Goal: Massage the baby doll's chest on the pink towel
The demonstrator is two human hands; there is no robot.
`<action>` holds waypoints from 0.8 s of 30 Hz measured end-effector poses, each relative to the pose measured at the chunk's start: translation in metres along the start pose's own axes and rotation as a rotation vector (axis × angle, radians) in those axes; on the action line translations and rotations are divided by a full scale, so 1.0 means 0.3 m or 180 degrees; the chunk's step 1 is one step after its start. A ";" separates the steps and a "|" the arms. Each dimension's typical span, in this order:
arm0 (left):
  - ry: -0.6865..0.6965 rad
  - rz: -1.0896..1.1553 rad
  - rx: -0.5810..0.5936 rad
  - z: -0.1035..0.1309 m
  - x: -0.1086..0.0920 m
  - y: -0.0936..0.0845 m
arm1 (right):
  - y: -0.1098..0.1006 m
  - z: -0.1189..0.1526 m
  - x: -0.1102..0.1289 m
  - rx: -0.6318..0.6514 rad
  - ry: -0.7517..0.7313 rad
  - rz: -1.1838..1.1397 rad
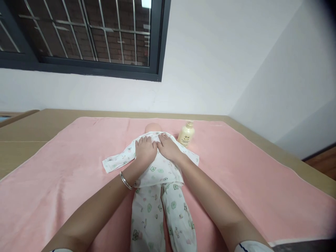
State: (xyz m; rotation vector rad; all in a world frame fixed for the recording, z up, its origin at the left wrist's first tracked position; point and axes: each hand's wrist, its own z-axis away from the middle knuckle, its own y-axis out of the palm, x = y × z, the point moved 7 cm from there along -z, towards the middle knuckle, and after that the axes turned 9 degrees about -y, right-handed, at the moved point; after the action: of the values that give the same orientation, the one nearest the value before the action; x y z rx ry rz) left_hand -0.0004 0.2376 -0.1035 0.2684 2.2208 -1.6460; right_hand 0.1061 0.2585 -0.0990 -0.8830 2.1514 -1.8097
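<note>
A doll's round head (pixel 153 127) shows above a white printed top (pixel 159 171) with its sleeves spread to both sides. Printed trousers (pixel 148 217) cover the legs, which point toward me; whether the doll lies face up or face down I cannot tell. My left hand (pixel 145 148), with a silver bangle on the wrist, rests flat on the upper left of the top. Beside it my right hand (pixel 169 147) lies flat on the upper right, fingers stretched toward the head. The two thumbs nearly meet. Neither hand grips anything.
Right of the head, close to the sleeve, stands a pale yellow pump bottle (pixel 186 134). Under everything a pink blanket (pixel 231 175) spreads over a wooden table (pixel 52 122). A white wall (pixel 199 70) and a barred window (pixel 91 35) are behind.
</note>
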 end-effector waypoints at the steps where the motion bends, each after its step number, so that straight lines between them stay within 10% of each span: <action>1: -0.0012 -0.0028 0.0000 0.003 -0.001 -0.001 | 0.002 -0.001 -0.003 0.0024 -0.0026 -0.0041; 19: 0.0187 0.0085 0.0337 -0.046 0.020 0.007 | -0.044 0.072 0.140 0.0168 0.0274 0.0466; 24: 0.0280 -0.0248 0.0278 0.013 -0.026 -0.009 | -0.050 0.034 0.072 0.0101 0.0150 -0.0009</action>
State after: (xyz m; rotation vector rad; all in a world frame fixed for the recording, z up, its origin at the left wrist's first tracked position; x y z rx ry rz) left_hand 0.0064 0.2335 -0.0990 0.2854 2.2524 -1.8082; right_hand 0.0987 0.2369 -0.0825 -0.8451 2.1438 -1.8789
